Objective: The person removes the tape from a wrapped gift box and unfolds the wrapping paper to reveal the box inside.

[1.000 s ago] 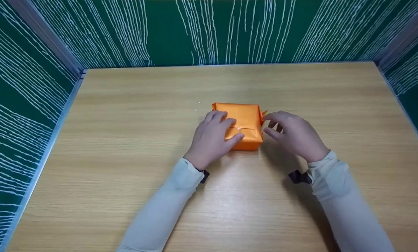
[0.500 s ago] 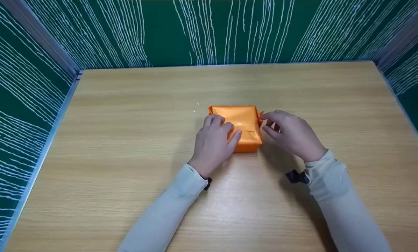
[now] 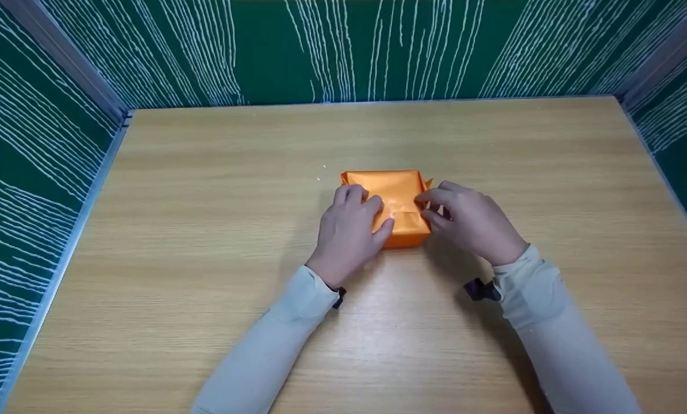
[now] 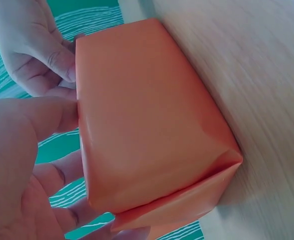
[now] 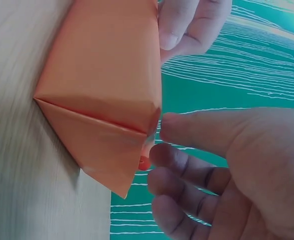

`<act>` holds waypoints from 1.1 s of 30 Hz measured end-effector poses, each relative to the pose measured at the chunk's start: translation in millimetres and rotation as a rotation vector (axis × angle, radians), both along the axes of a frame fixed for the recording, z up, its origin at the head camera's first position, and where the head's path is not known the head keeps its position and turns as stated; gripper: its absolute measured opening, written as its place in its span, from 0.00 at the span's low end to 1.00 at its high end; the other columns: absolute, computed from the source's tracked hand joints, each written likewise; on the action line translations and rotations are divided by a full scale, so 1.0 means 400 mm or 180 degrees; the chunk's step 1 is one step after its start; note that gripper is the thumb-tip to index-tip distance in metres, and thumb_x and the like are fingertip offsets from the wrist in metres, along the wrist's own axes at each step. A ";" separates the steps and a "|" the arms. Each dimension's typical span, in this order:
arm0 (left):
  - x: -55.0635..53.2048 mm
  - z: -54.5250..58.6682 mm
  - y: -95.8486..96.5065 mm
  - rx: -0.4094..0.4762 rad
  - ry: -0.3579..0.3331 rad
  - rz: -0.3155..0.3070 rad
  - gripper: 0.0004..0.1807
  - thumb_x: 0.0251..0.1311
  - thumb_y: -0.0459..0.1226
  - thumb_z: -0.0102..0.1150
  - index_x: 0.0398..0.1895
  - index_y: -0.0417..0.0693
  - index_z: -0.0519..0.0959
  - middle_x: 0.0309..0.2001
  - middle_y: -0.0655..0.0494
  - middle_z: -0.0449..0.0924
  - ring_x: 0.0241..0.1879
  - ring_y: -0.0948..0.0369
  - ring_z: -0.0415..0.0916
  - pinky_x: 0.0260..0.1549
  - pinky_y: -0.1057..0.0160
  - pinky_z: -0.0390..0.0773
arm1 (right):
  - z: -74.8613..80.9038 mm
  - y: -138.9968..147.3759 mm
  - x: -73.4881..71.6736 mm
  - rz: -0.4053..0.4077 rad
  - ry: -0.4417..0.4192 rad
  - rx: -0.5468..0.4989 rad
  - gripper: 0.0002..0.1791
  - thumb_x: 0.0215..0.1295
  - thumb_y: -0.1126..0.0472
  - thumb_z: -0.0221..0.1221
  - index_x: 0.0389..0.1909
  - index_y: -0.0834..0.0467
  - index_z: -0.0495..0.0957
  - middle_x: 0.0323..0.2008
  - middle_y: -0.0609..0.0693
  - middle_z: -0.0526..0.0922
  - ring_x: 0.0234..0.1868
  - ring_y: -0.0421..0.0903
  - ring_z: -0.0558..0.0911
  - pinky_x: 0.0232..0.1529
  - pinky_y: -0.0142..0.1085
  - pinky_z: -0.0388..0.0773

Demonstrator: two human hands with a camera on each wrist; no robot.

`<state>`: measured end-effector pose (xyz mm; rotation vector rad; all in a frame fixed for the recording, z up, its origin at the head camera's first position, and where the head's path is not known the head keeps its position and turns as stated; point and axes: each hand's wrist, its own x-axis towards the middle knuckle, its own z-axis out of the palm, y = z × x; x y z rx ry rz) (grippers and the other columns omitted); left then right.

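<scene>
A small box-shaped package (image 3: 398, 184) wrapped in shiny orange paper lies mid-table. My left hand (image 3: 349, 224) rests over its left part, fingers bent onto the top and the thumb along the near edge. The left wrist view shows the thumb at the upper edge and fingertips by a folded end (image 4: 182, 200). At the package's right end is my right hand (image 3: 469, 218), thumb and fingers loosely bent, fingertips right at the top edge. In the right wrist view, a pointed paper flap (image 5: 106, 155) sticks out from that end, with the fingertips beside it.
The pale wooden table (image 3: 205, 230) is bounded by green panels (image 3: 274, 52) with white wavy lines at the back and sides. Tiny white specks (image 3: 321, 172) lie left of the package. A dark strap (image 3: 481, 289) shows at the right wrist.
My right hand has shifted slightly left, its fingertips moving from the flap onto the top edge. The left hand stays on the package, which has shifted slightly left in view.
</scene>
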<state>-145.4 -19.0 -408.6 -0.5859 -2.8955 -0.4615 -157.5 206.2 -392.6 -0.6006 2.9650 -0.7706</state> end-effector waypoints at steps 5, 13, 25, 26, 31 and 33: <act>0.000 0.009 -0.003 0.0003 -0.0125 -0.0052 0.19 0.73 0.54 0.55 0.47 0.50 0.85 0.52 0.49 0.78 0.61 0.50 0.70 0.41 0.55 0.85 | 0.002 0.000 0.002 0.0049 -0.0032 0.0119 0.18 0.67 0.61 0.69 0.58 0.55 0.85 0.38 0.50 0.81 0.37 0.48 0.79 0.42 0.41 0.82; 0.002 0.014 -0.004 -0.0001 -0.0151 -0.0119 0.18 0.73 0.53 0.56 0.45 0.50 0.85 0.55 0.50 0.77 0.63 0.52 0.69 0.41 0.57 0.85 | 0.007 -0.003 0.003 0.0051 -0.0095 0.0110 0.15 0.65 0.62 0.71 0.52 0.54 0.87 0.40 0.49 0.82 0.40 0.49 0.80 0.47 0.44 0.83; 0.002 0.013 -0.007 -0.0202 -0.0145 -0.0156 0.20 0.75 0.54 0.54 0.50 0.49 0.84 0.66 0.48 0.78 0.69 0.50 0.70 0.55 0.51 0.82 | 0.006 -0.006 0.001 0.0052 -0.0137 0.0207 0.17 0.67 0.60 0.70 0.55 0.55 0.84 0.39 0.48 0.82 0.38 0.47 0.80 0.45 0.42 0.83; 0.003 0.013 -0.007 -0.0218 -0.0136 -0.0155 0.20 0.75 0.54 0.53 0.50 0.49 0.84 0.66 0.48 0.78 0.70 0.50 0.70 0.55 0.51 0.82 | 0.007 -0.005 0.001 0.0053 -0.0150 0.0228 0.17 0.67 0.60 0.69 0.56 0.55 0.84 0.39 0.48 0.82 0.37 0.47 0.79 0.45 0.42 0.83; 0.004 0.015 -0.004 -0.0261 -0.0084 -0.0161 0.19 0.75 0.53 0.53 0.49 0.49 0.84 0.66 0.48 0.78 0.69 0.49 0.71 0.51 0.50 0.84 | 0.011 -0.001 0.002 0.0183 -0.0053 0.0197 0.14 0.67 0.62 0.69 0.53 0.58 0.85 0.38 0.50 0.84 0.37 0.48 0.80 0.43 0.44 0.83; 0.005 0.016 -0.003 -0.0279 -0.0082 -0.0159 0.19 0.75 0.53 0.54 0.49 0.49 0.84 0.65 0.48 0.78 0.69 0.49 0.72 0.50 0.49 0.84 | 0.010 0.001 0.001 0.0248 -0.0017 0.0140 0.12 0.67 0.64 0.69 0.50 0.58 0.86 0.37 0.51 0.84 0.37 0.48 0.81 0.42 0.44 0.83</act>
